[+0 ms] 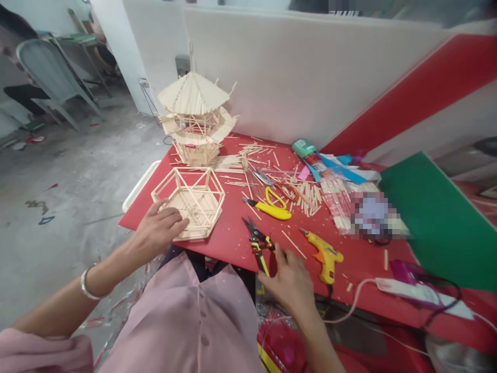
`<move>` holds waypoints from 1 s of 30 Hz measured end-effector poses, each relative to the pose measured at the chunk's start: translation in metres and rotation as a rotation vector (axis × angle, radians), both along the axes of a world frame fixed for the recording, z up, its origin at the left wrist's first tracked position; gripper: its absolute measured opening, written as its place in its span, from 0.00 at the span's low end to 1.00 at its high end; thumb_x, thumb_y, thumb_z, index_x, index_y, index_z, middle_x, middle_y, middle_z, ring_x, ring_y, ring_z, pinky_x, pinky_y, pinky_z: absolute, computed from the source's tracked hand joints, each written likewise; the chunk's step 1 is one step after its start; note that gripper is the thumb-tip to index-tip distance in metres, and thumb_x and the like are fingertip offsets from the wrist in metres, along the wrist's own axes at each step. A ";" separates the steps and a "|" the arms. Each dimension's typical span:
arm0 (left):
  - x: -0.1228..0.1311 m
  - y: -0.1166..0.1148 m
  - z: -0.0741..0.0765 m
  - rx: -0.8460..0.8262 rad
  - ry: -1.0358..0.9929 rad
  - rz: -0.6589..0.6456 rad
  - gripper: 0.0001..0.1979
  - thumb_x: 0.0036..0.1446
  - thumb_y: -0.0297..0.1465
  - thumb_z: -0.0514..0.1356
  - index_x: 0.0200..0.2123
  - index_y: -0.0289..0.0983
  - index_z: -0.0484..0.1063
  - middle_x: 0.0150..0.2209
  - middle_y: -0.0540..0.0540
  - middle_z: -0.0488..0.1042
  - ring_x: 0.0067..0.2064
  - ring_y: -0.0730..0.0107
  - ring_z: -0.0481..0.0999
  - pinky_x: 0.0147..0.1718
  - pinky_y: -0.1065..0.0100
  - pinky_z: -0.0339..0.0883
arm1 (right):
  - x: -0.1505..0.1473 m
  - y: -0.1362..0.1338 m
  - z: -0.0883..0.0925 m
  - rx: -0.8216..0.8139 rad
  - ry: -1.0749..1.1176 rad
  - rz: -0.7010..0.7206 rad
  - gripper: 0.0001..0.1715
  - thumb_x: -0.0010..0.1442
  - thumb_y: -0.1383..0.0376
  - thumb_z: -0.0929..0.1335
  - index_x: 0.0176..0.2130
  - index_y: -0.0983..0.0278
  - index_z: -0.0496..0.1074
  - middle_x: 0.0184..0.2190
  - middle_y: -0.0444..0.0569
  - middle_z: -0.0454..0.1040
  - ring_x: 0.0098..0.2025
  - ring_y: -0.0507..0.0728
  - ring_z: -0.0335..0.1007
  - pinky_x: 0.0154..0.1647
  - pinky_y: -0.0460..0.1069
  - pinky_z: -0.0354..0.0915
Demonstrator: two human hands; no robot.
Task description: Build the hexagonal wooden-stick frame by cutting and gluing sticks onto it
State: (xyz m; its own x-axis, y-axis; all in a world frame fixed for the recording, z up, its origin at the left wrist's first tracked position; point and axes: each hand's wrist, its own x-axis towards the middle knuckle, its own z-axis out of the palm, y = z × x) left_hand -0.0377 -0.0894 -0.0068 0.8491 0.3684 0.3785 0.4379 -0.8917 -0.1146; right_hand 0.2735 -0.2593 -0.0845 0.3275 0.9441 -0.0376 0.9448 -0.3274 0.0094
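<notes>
My left hand (pixel 157 230) rests on the near left corner of a hexagonal frame of wooden sticks (pixel 192 202), its fingers curled over the frame's edge. My right hand (pixel 289 277) grips the handles of black and yellow cutting pliers (pixel 257 242) lying on the red table (pixel 229 233). A finished stick pagoda (pixel 196 119) stands at the table's far left corner.
A yellow glue gun (pixel 325 254), a yellow cutter (pixel 269 208), scissors (pixel 277 189), loose sticks (pixel 248 153) and packs of sticks (pixel 337 199) lie on the table. A green board (pixel 438 223) is at right, a white power strip (pixel 419 295) near it. Chairs (pixel 46 77) stand far left.
</notes>
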 end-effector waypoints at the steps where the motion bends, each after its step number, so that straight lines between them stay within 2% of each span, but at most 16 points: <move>1: -0.013 0.008 -0.001 0.005 -0.014 0.023 0.14 0.64 0.22 0.51 0.45 0.39 0.73 0.43 0.43 0.80 0.50 0.60 0.75 0.58 0.50 0.58 | 0.002 0.001 -0.003 0.031 0.005 -0.001 0.43 0.54 0.50 0.68 0.60 0.74 0.64 0.51 0.65 0.71 0.52 0.68 0.68 0.48 0.57 0.65; 3: -0.036 0.021 -0.005 0.039 -0.069 0.101 0.16 0.63 0.22 0.53 0.49 0.42 0.72 0.52 0.41 0.76 0.57 0.57 0.72 0.58 0.49 0.58 | 0.008 0.001 -0.003 0.113 0.025 0.001 0.40 0.57 0.46 0.65 0.58 0.71 0.67 0.54 0.64 0.70 0.54 0.68 0.67 0.50 0.58 0.65; 5: -0.055 0.028 -0.007 0.049 -0.132 0.179 0.18 0.61 0.23 0.55 0.52 0.42 0.71 0.57 0.39 0.72 0.60 0.53 0.68 0.58 0.47 0.58 | 0.020 -0.002 0.002 0.215 0.026 -0.073 0.37 0.60 0.46 0.62 0.56 0.68 0.69 0.55 0.62 0.70 0.55 0.68 0.67 0.52 0.59 0.65; 7: -0.064 0.025 -0.007 0.003 -0.205 0.216 0.22 0.57 0.22 0.57 0.55 0.41 0.70 0.60 0.36 0.69 0.62 0.50 0.66 0.58 0.45 0.60 | 0.034 -0.010 0.011 0.277 -0.032 -0.332 0.36 0.63 0.49 0.58 0.57 0.70 0.69 0.53 0.66 0.71 0.53 0.71 0.69 0.47 0.61 0.66; 8: -0.065 0.021 -0.006 -0.032 -0.260 0.216 0.23 0.56 0.22 0.57 0.55 0.41 0.69 0.60 0.36 0.68 0.62 0.49 0.66 0.57 0.46 0.61 | 0.041 -0.014 0.015 0.242 -0.049 -0.486 0.36 0.63 0.50 0.56 0.57 0.72 0.69 0.50 0.69 0.72 0.50 0.72 0.71 0.42 0.62 0.67; 9: -0.062 0.015 -0.004 -0.068 -0.330 0.211 0.24 0.55 0.21 0.57 0.55 0.40 0.69 0.60 0.36 0.68 0.61 0.50 0.67 0.57 0.48 0.63 | 0.047 -0.019 0.017 0.174 -0.043 -0.621 0.36 0.63 0.50 0.56 0.55 0.73 0.70 0.47 0.71 0.73 0.46 0.74 0.72 0.38 0.63 0.67; 11: -0.049 0.002 -0.001 -0.128 -0.509 0.203 0.22 0.55 0.22 0.56 0.52 0.41 0.71 0.54 0.39 0.73 0.56 0.55 0.72 0.53 0.53 0.68 | 0.059 -0.027 0.018 0.006 0.012 -0.749 0.36 0.62 0.51 0.56 0.52 0.74 0.73 0.44 0.73 0.74 0.43 0.75 0.73 0.32 0.62 0.67; 13: -0.028 -0.009 0.002 -0.186 -0.638 0.261 0.16 0.58 0.23 0.56 0.48 0.39 0.73 0.45 0.42 0.77 0.46 0.62 0.77 0.46 0.61 0.72 | 0.070 -0.031 0.013 -0.077 0.047 -0.747 0.34 0.60 0.52 0.56 0.49 0.72 0.75 0.42 0.72 0.74 0.44 0.75 0.74 0.32 0.60 0.67; 14: -0.016 -0.013 0.002 -0.202 -0.638 0.281 0.14 0.59 0.25 0.57 0.48 0.38 0.73 0.44 0.42 0.77 0.44 0.63 0.78 0.44 0.63 0.73 | 0.076 -0.031 0.010 -0.074 0.051 -0.723 0.34 0.60 0.52 0.56 0.49 0.71 0.75 0.41 0.71 0.75 0.44 0.74 0.74 0.32 0.60 0.67; 16: 0.006 -0.015 0.002 -0.154 -0.582 0.327 0.11 0.61 0.30 0.58 0.46 0.37 0.74 0.42 0.40 0.78 0.44 0.61 0.78 0.43 0.60 0.72 | 0.091 -0.028 0.002 -0.024 0.071 -0.672 0.33 0.58 0.50 0.58 0.48 0.68 0.76 0.37 0.67 0.77 0.42 0.73 0.75 0.32 0.59 0.67; 18: 0.024 -0.012 -0.001 -0.078 -0.512 0.373 0.13 0.62 0.34 0.58 0.46 0.35 0.74 0.36 0.41 0.79 0.39 0.59 0.78 0.40 0.58 0.70 | 0.108 -0.022 -0.003 0.007 0.136 -0.643 0.33 0.55 0.46 0.60 0.43 0.66 0.77 0.31 0.63 0.77 0.38 0.72 0.75 0.30 0.58 0.66; 21: 0.037 -0.007 -0.007 -0.030 -0.418 0.352 0.15 0.63 0.38 0.57 0.44 0.33 0.75 0.27 0.45 0.75 0.31 0.63 0.75 0.37 0.59 0.66 | 0.130 -0.013 -0.004 0.030 0.278 -0.653 0.29 0.50 0.44 0.63 0.35 0.64 0.77 0.24 0.56 0.76 0.31 0.70 0.75 0.29 0.58 0.66; 23: 0.035 -0.003 -0.010 -0.026 -0.374 0.310 0.13 0.63 0.38 0.56 0.36 0.35 0.77 0.24 0.47 0.73 0.28 0.65 0.72 0.36 0.60 0.63 | 0.135 -0.013 -0.003 0.079 0.409 -0.690 0.24 0.47 0.47 0.65 0.32 0.63 0.75 0.21 0.53 0.74 0.30 0.68 0.75 0.29 0.57 0.67; 25: 0.026 0.002 -0.010 -0.045 -0.355 0.254 0.14 0.63 0.36 0.55 0.28 0.37 0.75 0.24 0.48 0.71 0.28 0.67 0.70 0.37 0.60 0.62 | 0.130 -0.018 -0.002 0.201 0.555 -0.748 0.23 0.44 0.48 0.67 0.32 0.62 0.74 0.21 0.50 0.74 0.29 0.66 0.74 0.29 0.56 0.67; 28: 0.003 0.012 -0.007 -0.139 -0.340 0.106 0.14 0.61 0.35 0.56 0.24 0.38 0.72 0.24 0.49 0.70 0.29 0.69 0.68 0.41 0.60 0.62 | 0.106 -0.027 0.001 0.488 0.773 -0.788 0.30 0.40 0.46 0.71 0.37 0.63 0.72 0.23 0.47 0.74 0.26 0.61 0.72 0.27 0.54 0.68; 30: -0.011 0.019 -0.004 -0.212 -0.322 0.030 0.14 0.61 0.34 0.56 0.25 0.38 0.73 0.26 0.48 0.71 0.31 0.69 0.70 0.46 0.58 0.62 | 0.079 -0.027 0.007 0.616 0.877 -0.719 0.35 0.40 0.46 0.72 0.42 0.64 0.71 0.25 0.44 0.75 0.25 0.58 0.71 0.27 0.52 0.69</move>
State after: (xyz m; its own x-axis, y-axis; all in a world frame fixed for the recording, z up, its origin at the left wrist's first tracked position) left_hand -0.0490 -0.0707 -0.0107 0.6866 0.4902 0.5369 0.4479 -0.8669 0.2187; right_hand 0.3527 -0.2865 -0.0774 0.8543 0.5055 -0.1207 0.1696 -0.4908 -0.8546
